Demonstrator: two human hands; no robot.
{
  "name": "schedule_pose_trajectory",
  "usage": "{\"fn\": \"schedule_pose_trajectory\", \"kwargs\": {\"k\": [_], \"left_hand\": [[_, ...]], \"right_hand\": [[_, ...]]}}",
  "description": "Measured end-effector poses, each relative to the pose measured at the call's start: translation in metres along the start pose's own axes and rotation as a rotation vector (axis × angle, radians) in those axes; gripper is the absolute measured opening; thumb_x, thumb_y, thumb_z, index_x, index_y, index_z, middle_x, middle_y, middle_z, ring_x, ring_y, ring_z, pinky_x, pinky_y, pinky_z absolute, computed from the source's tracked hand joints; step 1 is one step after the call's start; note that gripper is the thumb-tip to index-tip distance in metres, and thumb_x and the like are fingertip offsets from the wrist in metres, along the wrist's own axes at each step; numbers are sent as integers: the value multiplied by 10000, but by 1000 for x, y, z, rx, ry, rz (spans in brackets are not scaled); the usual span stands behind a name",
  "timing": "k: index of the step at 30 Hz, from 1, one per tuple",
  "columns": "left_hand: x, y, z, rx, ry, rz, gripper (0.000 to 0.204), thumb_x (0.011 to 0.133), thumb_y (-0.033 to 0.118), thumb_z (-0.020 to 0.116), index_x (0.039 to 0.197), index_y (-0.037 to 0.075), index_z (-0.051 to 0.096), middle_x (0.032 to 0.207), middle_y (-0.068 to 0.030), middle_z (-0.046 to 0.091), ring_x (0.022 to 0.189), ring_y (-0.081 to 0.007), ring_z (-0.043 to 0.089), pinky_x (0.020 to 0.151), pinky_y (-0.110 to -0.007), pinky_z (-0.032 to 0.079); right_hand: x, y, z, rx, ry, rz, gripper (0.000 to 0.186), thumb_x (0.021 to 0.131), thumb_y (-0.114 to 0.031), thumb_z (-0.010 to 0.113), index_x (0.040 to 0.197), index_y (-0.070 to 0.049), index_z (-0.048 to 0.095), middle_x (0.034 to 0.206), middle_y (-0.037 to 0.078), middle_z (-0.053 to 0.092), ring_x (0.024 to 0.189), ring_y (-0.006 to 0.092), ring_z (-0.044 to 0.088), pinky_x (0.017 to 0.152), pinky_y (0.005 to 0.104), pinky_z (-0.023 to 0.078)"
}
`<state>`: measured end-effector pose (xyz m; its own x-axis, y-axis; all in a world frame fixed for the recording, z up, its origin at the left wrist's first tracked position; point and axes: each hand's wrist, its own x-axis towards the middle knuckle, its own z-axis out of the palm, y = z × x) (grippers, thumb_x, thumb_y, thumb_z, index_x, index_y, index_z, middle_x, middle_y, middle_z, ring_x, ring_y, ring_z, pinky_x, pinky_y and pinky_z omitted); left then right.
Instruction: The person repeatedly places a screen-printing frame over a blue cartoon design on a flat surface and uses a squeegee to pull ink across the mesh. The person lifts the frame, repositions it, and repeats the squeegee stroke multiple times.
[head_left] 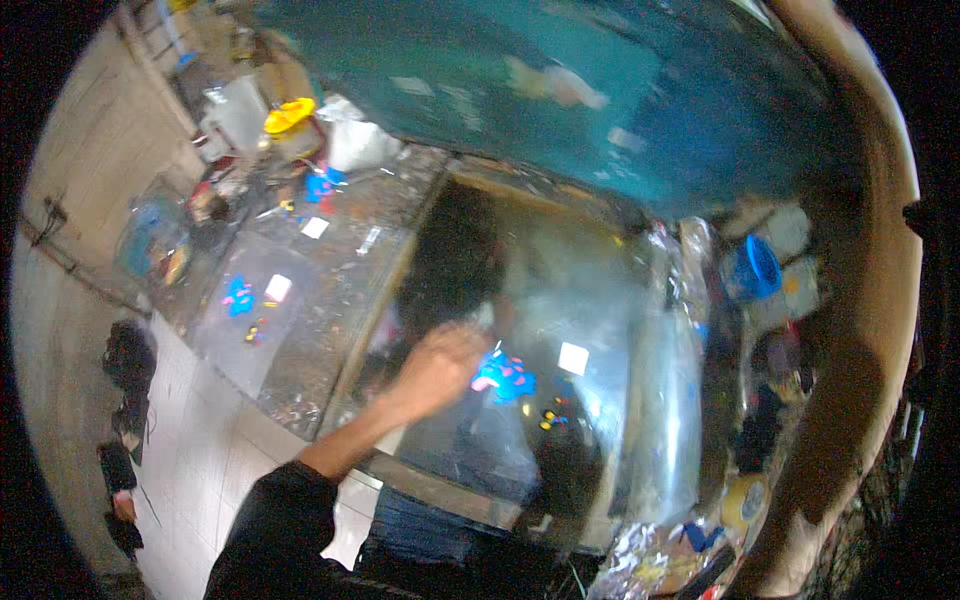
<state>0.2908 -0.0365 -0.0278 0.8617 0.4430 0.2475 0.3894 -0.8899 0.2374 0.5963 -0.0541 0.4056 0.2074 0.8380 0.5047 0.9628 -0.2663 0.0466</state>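
My left hand (pixel 440 365), in a black sleeve, reaches from the lower left over a glossy work table (pixel 590 260). Its fingers are smeared by motion, so I cannot make out whether they hold anything. Just right of the fingertips lies a small heap of bright blue pieces (pixel 508 378) with pink bits among them. A white square (pixel 574 358) lies farther right. Below it sit several tiny yellow and black pieces (pixel 550 414). My right hand is not in view.
On the left, a clear sheet (pixel 240 345) bears another blue-and-pink heap (pixel 238 296) and a white square (pixel 278 288). A yellow-topped container (pixel 290 118) and white bag (pixel 360 148) stand beyond. A blue cup (pixel 760 268) is at right, a tape roll (pixel 743 500) lower right.
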Motion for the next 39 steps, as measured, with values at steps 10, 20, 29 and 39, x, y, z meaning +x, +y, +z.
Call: {"fn": "schedule_pose_trajectory", "kwargs": {"k": [10, 20, 29, 39], "left_hand": [[-47, -25, -218, -1171, 576, -2, 216, 921, 78, 623, 722, 84, 538, 814, -87, 640, 877, -238, 645, 912, -442, 542], [-14, -24, -364, -1622, 656, 327, 230, 1039, 247, 581, 848, 137, 516, 762, -4, 516, 847, -219, 588, 888, -410, 515], [4, 30, -404, -1789, 544, 460, 293, 1118, 272, 418, 854, 164, 487, 796, 11, 518, 915, -205, 587, 983, -440, 509], [15, 52, -407, -1787, 558, 458, 281, 1109, 242, 424, 844, 163, 477, 789, 5, 508, 894, -198, 571, 963, -420, 504]], "right_hand": [[50, 59, 26, -2, -146, -212, 405, 1075, -349, 448, 1392, -173, 627, 1151, 258, 629, 1094, 373, 611, 998, 398, 460], [61, 57, 46, 371, -12, 96, 616, 939, -500, 636, 871, 108, 718, 787, 258, 677, 828, 358, 680, 812, 438, 497], [52, 46, 38, 366, 54, 95, 613, 918, -497, 669, 959, 112, 714, 952, 311, 707, 919, 438, 697, 833, 481, 525], [42, 38, 31, 372, 98, 58, 616, 907, -496, 650, 900, 116, 719, 881, 347, 684, 874, 448, 712, 795, 498, 536]]}}
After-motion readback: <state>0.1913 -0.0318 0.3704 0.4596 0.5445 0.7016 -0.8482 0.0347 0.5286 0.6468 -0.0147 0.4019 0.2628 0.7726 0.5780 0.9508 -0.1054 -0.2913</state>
